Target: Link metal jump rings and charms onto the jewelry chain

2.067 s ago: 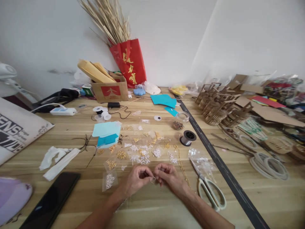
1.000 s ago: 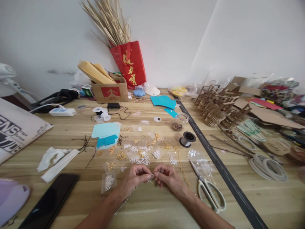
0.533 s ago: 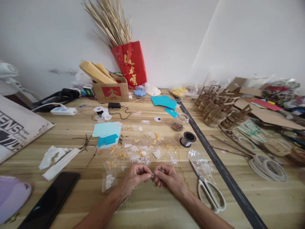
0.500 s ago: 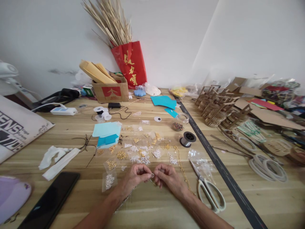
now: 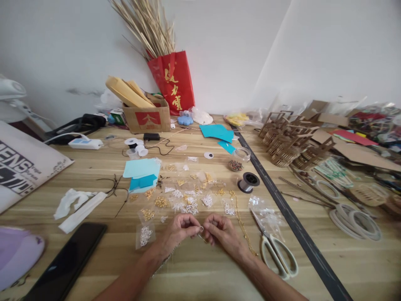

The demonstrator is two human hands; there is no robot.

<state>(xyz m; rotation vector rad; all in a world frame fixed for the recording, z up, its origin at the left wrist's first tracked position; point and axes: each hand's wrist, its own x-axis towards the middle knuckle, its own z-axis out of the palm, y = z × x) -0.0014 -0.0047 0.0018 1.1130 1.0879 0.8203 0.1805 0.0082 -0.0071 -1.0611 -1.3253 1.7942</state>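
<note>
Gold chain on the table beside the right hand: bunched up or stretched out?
Stretched out: the gold chain lies in a long, narrow line beside the right hand.

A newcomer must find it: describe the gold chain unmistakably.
Find the black strip slanting along the table. Left of it lie white-handled scissors; the gold chain runs between them and the right hand. It is one long strand, unlike the gold heaps nearby.

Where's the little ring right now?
In the head view, the little ring is low in the middle, between the left hand and the right hand, below the silver pieces.
</note>
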